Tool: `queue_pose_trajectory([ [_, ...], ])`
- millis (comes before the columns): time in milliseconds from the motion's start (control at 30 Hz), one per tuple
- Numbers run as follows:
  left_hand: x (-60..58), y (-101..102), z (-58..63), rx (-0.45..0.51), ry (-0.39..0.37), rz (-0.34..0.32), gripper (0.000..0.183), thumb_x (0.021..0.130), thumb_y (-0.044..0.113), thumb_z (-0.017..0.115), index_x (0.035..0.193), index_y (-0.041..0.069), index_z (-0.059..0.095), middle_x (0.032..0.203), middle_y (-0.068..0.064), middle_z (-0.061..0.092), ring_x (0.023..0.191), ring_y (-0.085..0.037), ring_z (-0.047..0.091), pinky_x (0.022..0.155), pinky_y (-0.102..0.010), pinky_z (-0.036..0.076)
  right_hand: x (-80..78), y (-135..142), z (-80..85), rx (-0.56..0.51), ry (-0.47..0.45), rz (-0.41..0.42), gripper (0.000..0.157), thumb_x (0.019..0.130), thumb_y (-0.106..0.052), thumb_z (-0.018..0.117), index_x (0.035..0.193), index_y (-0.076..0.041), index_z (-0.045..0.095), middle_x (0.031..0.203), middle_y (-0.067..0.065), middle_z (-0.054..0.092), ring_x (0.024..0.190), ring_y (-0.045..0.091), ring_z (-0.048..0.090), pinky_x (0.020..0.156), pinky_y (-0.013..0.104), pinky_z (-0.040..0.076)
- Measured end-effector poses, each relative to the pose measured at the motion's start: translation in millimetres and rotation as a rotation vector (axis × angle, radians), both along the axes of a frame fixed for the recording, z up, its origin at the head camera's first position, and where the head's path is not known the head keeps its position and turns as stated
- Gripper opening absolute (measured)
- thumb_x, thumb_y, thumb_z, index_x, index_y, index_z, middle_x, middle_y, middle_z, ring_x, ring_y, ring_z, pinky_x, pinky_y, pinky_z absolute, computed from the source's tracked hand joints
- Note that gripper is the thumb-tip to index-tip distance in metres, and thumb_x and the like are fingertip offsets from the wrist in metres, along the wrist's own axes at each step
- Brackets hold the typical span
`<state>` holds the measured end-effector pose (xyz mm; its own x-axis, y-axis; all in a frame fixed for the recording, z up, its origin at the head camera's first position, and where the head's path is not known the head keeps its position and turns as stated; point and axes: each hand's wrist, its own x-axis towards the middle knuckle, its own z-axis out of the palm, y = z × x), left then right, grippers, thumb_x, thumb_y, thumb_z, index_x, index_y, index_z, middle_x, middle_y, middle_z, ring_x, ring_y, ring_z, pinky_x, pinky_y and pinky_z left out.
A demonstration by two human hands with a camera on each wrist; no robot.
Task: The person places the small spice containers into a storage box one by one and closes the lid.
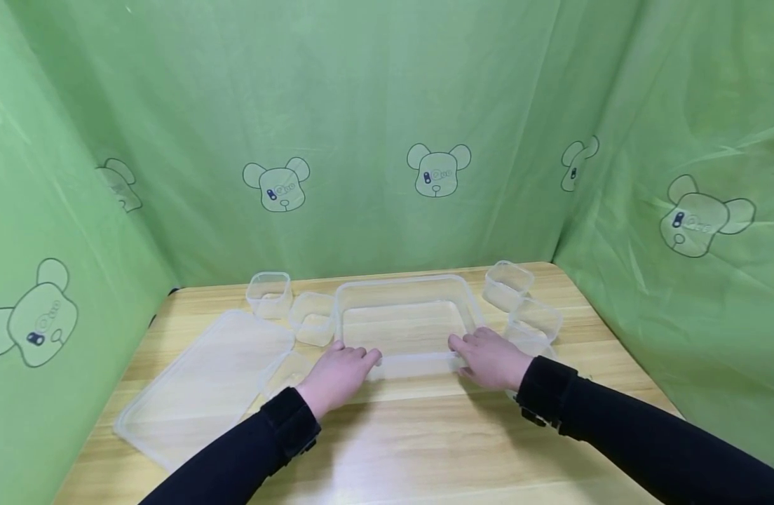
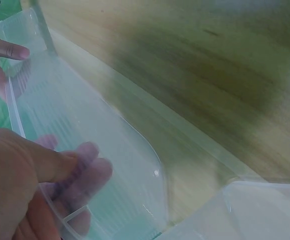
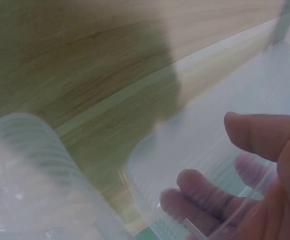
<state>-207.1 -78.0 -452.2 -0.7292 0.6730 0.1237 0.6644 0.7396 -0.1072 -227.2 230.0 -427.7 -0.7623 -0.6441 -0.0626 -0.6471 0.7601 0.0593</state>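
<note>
A large clear plastic box (image 1: 418, 366), rectangular and without a lid on it, stands upright on the table. My left hand (image 1: 343, 372) grips its near wall close to the left corner. In the left wrist view the left thumb (image 2: 55, 165) lies on the outside, and the fingers show through the wall. Toward the near right corner, my right hand (image 1: 491, 358) holds the same wall, its fingers over the rim and its thumb (image 3: 255, 132) outside. Nothing shows inside the box.
On the left lies a flat translucent lid (image 1: 204, 386). Small clear tubs stand on both sides, among them a back-left one (image 1: 269, 305) and a back-right one (image 1: 508, 291). Tubs beside the hands are partly hidden. Green curtains (image 1: 362, 231) enclose the wooden table (image 1: 425, 449).
</note>
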Motion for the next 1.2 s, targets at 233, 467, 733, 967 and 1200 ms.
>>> queue_pose_trajectory([
  [233,2.3,0,-3.2,-0.007,-0.029,0.013,0.031,0.095,0.005,0.065,0.121,0.020,0.059,0.104,0.002,0.071,0.091,-0.014,0.068,0.072,-0.026,0.036,3.8,0,0.2,-0.003,0.005,0.006,0.033,0.088,-0.023,0.076,0.102,-0.010,0.049,0.076,0.000,0.053,0.074,0.025,0.056,0.085,0.045,0.046],
  [467,5.9,0,-2.9,-0.007,-0.044,0.015,0.033,0.093,0.003,0.064,0.121,0.020,0.058,0.104,0.002,0.070,0.091,-0.014,0.068,0.073,-0.026,0.037,9.0,-1,1.5,-0.009,0.006,0.001,0.033,0.088,-0.025,0.075,0.100,-0.011,0.048,0.077,0.001,0.054,0.077,0.028,0.059,0.087,0.047,0.046],
  [733,11.2,0,-1.5,-0.004,-0.052,0.007,0.036,0.090,0.004,0.068,0.121,0.021,0.058,0.103,0.002,0.070,0.090,-0.015,0.068,0.074,-0.026,0.037,15.5,0,1.9,-0.010,0.015,0.015,0.033,0.089,-0.025,0.075,0.099,-0.011,0.048,0.076,0.000,0.053,0.074,0.026,0.057,0.082,0.046,0.046],
  [967,17.8,-1,1.0,0.005,-0.061,0.004,0.036,0.091,0.004,0.067,0.122,0.020,0.059,0.105,0.002,0.071,0.091,-0.014,0.068,0.075,-0.026,0.038,21.5,2,0.7,-0.016,0.029,0.030,0.034,0.088,-0.026,0.075,0.097,-0.011,0.046,0.073,-0.003,0.048,0.070,0.022,0.052,0.080,0.044,0.045],
  [1200,22.7,-3,0.6,0.025,-0.059,-0.005,0.037,0.089,0.001,0.067,0.120,0.020,0.059,0.103,0.002,0.071,0.087,-0.012,0.066,0.071,-0.024,0.034,23.7,2,0.4,-0.006,0.045,0.052,0.034,0.088,-0.028,0.075,0.099,-0.012,0.047,0.073,-0.004,0.048,0.069,0.021,0.052,0.079,0.043,0.045],
])
